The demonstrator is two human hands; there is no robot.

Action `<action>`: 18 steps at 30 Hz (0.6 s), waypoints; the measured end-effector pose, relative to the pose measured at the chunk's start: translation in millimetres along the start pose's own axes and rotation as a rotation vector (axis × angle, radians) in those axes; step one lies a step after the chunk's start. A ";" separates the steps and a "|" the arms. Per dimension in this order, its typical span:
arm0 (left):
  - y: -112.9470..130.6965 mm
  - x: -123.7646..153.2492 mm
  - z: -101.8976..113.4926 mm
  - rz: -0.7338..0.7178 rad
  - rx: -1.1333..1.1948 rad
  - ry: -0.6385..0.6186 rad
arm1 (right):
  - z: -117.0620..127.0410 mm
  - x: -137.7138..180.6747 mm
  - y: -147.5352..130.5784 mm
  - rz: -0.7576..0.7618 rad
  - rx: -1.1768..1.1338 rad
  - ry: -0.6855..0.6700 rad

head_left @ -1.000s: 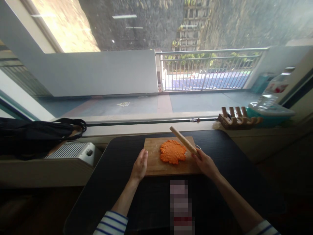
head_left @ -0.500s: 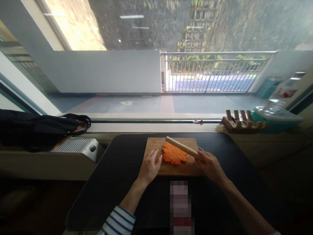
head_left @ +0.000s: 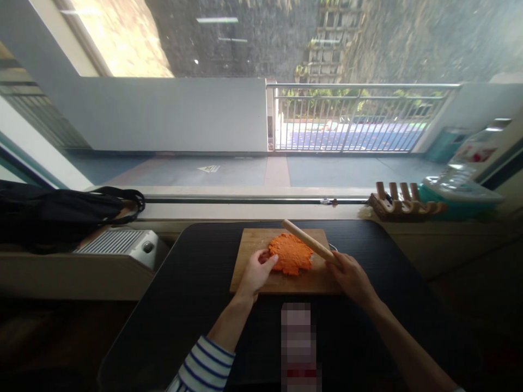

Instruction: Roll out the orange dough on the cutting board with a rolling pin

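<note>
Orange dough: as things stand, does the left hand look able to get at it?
Likely yes: the left hand is at the dough's left edge, with nothing between them; the rolling pin, in the right hand, crosses only the far right side.

We see a black fabric bag (head_left: 53, 215) by a white slatted radiator (head_left: 126, 242) and a clear plastic bottle (head_left: 466, 160) (red-labelled, we note) on a teal plastic box (head_left: 453, 202).

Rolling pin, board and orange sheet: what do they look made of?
Rolling pin: probably wood, seemingly unvarnished, by its tan, matte surface. Board: wood or bamboo, going by its light brown colour. Orange sheet: perhaps dough, mostly matte, with ragged edges and a bumpy surface.
</note>
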State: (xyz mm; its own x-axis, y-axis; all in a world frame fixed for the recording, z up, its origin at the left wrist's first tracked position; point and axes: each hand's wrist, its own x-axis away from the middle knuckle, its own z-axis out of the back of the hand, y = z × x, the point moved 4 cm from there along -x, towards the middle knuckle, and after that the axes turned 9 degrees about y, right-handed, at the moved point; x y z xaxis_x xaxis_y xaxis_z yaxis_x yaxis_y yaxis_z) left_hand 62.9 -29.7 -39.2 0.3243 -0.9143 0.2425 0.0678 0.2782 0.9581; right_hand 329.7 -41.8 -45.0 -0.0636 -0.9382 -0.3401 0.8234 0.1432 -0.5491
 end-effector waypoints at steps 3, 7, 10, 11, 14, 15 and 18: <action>2.4 -2.2 -0.5 0.160 0.123 0.013 | 1.4 -1.1 -0.6 -0.042 -0.031 -0.004; 7.9 -3.8 0.4 0.169 0.068 0.027 | 1.5 -9.8 -4.8 -0.154 -0.147 -0.046; 14.0 -6.6 -2.7 0.162 0.026 -0.001 | -4.5 -23.3 -12.1 -0.188 -0.260 -0.121; 16.7 -7.6 -5.0 0.158 0.020 -0.023 | -7.9 -28.2 -14.7 -0.198 -0.296 -0.148; 23.9 -10.3 -14.1 0.138 0.030 -0.094 | -19.2 -40.8 -21.0 -0.252 -0.358 -0.193; 25.2 -11.4 -17.1 0.127 0.040 -0.109 | -22.6 -43.5 -23.0 -0.264 -0.368 -0.200; 24.7 -15.9 -24.0 0.072 0.082 -0.114 | -29.2 -47.1 -27.4 -0.274 -0.367 -0.207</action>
State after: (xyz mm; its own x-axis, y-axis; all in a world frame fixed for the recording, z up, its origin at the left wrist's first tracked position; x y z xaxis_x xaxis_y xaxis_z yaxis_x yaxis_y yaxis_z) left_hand 82.0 -1.3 -23.0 0.2159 -0.9215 0.3227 -0.0303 0.3240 0.9456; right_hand 293.6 7.7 -36.3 -0.1062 -0.9943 -0.0079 0.5367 -0.0506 -0.8422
